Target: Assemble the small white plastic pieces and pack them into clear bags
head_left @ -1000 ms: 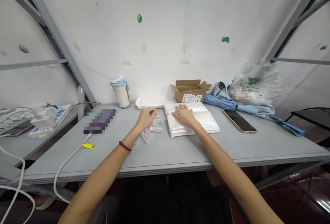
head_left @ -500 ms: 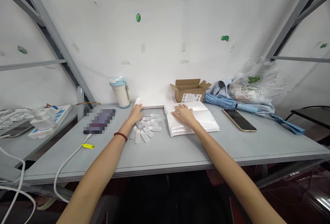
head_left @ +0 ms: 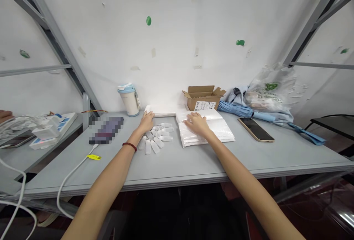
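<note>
My left hand (head_left: pixel 146 121) lies with its fingers stretched over the left end of a long, flat white thing (head_left: pixel 166 110) beside the wall; its kind I cannot make out. Just right of that wrist, several small translucent white plastic pieces (head_left: pixel 155 145), shaped like tags, are fanned out on the table. My right hand (head_left: pixel 197 122) rests flat, fingers apart, on a stack of shiny white plastic sheets or bags (head_left: pixel 219 131). Behind this stack stands an open cardboard box (head_left: pixel 203 101) with a white label; its inside is mostly hidden.
A cup with a blue lid (head_left: pixel 129 100) stands at the back left, near a blurred-out phone (head_left: pixel 106 130) on a cable. To the right are another phone (head_left: pixel 256 129), a folded blue umbrella (head_left: pixel 238 109) and a plastic bag (head_left: pixel 269 92). A co-worker's hand (head_left: pixel 5 115) shows at the far left.
A co-worker's hand has come into view at the left edge. My own hands stay in place; the view has shifted very slightly.
</note>
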Motion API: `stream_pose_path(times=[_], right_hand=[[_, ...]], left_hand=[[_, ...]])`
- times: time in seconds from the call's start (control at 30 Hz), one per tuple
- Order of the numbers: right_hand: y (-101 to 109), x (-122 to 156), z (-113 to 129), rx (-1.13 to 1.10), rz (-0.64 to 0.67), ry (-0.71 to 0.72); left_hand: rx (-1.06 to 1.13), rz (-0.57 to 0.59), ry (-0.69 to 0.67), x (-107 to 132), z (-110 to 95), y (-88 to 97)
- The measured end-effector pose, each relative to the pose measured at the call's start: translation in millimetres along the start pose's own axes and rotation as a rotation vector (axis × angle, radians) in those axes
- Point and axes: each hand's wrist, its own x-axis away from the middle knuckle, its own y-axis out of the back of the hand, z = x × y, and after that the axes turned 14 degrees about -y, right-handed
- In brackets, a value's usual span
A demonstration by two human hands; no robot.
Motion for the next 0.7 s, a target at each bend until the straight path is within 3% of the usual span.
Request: stream_pose_path(times=[0.13,0.43,0.7], right_hand=[[0,0,0,-0.011,-0.003,0.002],[0,0,0,-0.021,-0.003,-0.005],[-2,-2,-1,-0.014,0.007,-0.012]], left_hand=[[-0.059,0.086,0.068,4,-10,4.4],[-0.077,0.041,0.047,9,-23,19.3],[-0.059,-0.137,0.025,13,-10,34.3]])
